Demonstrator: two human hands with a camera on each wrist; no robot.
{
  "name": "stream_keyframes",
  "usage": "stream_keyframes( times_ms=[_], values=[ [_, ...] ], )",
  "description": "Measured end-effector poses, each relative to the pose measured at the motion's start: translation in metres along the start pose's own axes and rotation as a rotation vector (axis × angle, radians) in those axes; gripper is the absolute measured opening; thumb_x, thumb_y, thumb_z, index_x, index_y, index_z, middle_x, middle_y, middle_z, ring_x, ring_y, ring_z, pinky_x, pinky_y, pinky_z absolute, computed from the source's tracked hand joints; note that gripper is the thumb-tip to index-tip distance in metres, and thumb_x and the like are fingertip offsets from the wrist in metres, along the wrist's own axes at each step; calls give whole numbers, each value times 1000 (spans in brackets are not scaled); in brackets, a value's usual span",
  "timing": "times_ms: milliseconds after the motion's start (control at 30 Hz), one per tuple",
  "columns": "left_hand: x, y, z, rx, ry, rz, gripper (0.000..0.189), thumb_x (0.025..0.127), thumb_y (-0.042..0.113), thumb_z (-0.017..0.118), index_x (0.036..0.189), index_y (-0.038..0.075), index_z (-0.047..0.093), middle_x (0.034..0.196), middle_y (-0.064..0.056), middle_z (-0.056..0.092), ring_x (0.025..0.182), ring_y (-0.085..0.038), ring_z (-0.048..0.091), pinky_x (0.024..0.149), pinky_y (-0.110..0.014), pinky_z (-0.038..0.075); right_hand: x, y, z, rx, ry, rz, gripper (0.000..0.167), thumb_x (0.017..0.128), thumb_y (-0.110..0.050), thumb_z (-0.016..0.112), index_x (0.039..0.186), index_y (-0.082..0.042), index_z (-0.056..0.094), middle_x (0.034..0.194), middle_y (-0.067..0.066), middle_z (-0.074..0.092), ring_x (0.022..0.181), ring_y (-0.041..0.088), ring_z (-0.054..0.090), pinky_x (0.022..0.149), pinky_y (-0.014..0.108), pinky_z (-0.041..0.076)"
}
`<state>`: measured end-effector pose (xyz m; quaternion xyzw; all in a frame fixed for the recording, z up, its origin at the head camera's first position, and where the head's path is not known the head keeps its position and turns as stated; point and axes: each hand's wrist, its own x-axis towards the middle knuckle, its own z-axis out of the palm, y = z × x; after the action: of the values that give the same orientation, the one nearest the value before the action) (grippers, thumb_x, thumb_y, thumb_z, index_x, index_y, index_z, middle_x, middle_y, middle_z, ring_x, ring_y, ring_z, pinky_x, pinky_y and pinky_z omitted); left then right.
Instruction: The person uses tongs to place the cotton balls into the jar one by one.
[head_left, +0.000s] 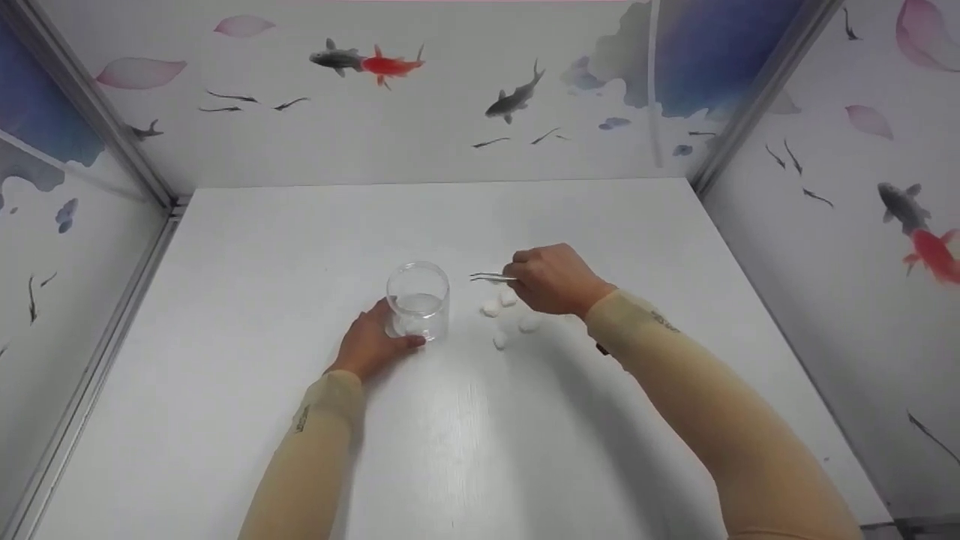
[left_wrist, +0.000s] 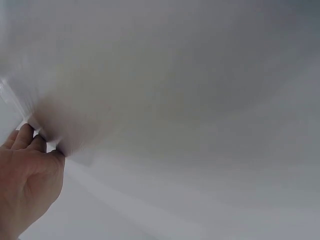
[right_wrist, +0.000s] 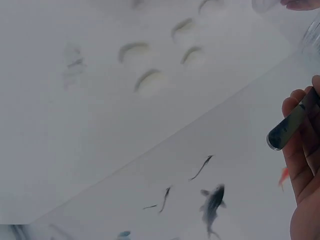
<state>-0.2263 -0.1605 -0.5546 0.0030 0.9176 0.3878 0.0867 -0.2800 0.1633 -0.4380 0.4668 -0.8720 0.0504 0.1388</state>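
In the head view my left hand [head_left: 371,341] grips a clear round jar [head_left: 444,315] low on its side, thumb at the front. The jar stands upright with its open mouth up; whether something white lies at its bottom I cannot tell. My right hand [head_left: 556,279] pinches metal tweezers [head_left: 491,277], their tips pointing left towards the jar, a little apart, with nothing visible between them. The tweezers' rounded end [right_wrist: 286,129] sticks out of the fingers in the right wrist view. Several small white cotton balls [head_left: 529,322] lie below and beside the right hand.
The white table [head_left: 300,240] is bounded by a back wall [head_left: 420,150] and side walls printed with fish and petals. Both forearms wear tan sleeves [head_left: 667,375]. The left wrist view is mostly blurred white surface, with the hand at its left edge.
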Motion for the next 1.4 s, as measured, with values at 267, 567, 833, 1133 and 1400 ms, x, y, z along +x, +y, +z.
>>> stream_keyframes(
  times_ms=[267,567,833,1133,1400],
  values=[
    [-3,1,-2,-1,-4,-13,102,76,55,81,156,15,32,156,-12,39,146,-40,23,121,-53,15,-68,30,9,-12,-18,116,9,87,-4,70,84,-11,75,71,1,64,55,14,56,49,34,53],
    [-4,2,-1,7,-11,21,101,78,54,81,155,11,33,153,-16,41,144,-41,27,121,-54,15,-107,29,27,1,-111,173,7,85,-5,72,85,-12,75,72,-1,64,57,12,55,51,35,53],
    [-3,4,-2,21,-6,22,99,79,52,80,156,11,33,153,-16,41,144,-41,27,120,-54,16,-108,23,35,17,-134,176,8,86,-7,74,91,-13,77,74,-1,65,59,12,55,55,32,54],
    [-5,4,-2,-7,-9,25,99,78,52,82,156,14,33,154,-12,41,145,-40,25,121,-53,15,-109,20,42,15,-127,150,6,87,-8,73,88,-12,77,71,-2,62,56,11,52,52,32,53],
    [-4,3,-2,-7,-2,34,101,77,54,81,156,14,33,155,-13,40,145,-42,25,121,-55,14,-108,17,43,9,-150,164,7,87,-8,73,90,-12,77,73,-1,64,56,12,52,53,34,53]
  ],
)
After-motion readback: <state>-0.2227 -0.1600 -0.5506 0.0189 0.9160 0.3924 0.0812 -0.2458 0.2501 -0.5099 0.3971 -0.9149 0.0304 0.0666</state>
